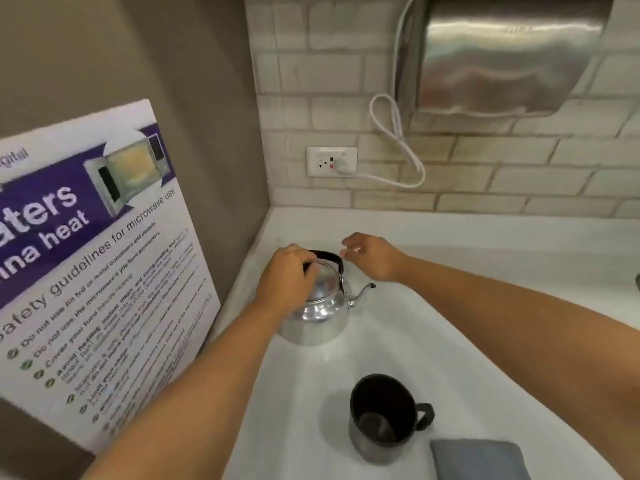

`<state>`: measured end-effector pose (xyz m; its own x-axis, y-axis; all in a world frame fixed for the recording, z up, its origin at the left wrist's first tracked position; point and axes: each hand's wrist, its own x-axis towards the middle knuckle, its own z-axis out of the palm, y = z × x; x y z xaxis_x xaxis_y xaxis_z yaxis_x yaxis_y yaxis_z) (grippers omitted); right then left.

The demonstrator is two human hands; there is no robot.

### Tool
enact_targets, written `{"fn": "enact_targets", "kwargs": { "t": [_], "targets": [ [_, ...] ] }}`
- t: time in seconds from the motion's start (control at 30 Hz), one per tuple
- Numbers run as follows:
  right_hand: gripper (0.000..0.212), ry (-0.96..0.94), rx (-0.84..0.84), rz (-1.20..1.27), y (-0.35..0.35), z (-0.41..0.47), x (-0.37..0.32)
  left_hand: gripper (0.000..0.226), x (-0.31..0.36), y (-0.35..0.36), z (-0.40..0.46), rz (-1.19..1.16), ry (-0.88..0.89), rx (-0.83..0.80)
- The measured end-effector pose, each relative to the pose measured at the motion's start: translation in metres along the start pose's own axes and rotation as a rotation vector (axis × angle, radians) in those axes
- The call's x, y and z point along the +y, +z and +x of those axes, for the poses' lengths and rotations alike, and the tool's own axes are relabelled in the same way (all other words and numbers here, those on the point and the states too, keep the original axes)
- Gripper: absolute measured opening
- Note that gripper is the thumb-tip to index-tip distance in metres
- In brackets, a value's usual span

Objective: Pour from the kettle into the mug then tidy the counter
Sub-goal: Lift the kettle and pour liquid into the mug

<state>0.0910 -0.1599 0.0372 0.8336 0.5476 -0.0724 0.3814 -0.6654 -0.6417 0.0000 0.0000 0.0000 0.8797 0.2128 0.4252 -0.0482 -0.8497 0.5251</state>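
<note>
**Hands at the kettle on a white counter**

We see a polished metal kettle (317, 311) standing upright on the white counter (485, 306), left of the frame's centre, near the corner where the tiled wall meets a plain grey one. Its thin curved spout (362, 293) points toward the right of the frame. The left hand (289, 284) lies over the kettle's top with its fingers curled around the black handle (329, 256), gripping it. The right hand (372, 256) hovers just beyond and to the right of the handle, fingers loosely spread and holding nothing (we cannot tell whether a fingertip brushes the handle).

In the lower centre stands a dark mug (382, 422), upright, its handle turned to the right, well apart from the kettle. Just beside it, at the bottom edge, lies a folded grey cloth (479, 459).

At the left, a microwave safety poster (93, 258) leans against the grey wall. On the tiled wall, upper centre, a socket (330, 161) carries a white plug and looped cable (398, 140); upper right hangs a brushed-steel wall unit (502, 57).
</note>
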Motion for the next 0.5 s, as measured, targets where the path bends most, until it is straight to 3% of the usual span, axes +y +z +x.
{"fn": "enact_targets", "kwargs": {
  "t": [0.2,0.3,0.5],
  "targets": [
    [0.04,0.098,-0.068,0.034,0.03,0.05,-0.021,0.01,-0.011,0.008,0.004,-0.031,-0.006,0.041],
    [0.048,0.126,-0.037,0.053,0.033,0.068,-0.029,0.009,-0.013,0.006,0.004,-0.07,-0.002,0.054],
    [0.045,0.041,-0.01,0.097,0.025,0.07,-0.051,0.008,-0.012,0.006,0.004,-0.123,-0.028,0.052]
  ]
}}
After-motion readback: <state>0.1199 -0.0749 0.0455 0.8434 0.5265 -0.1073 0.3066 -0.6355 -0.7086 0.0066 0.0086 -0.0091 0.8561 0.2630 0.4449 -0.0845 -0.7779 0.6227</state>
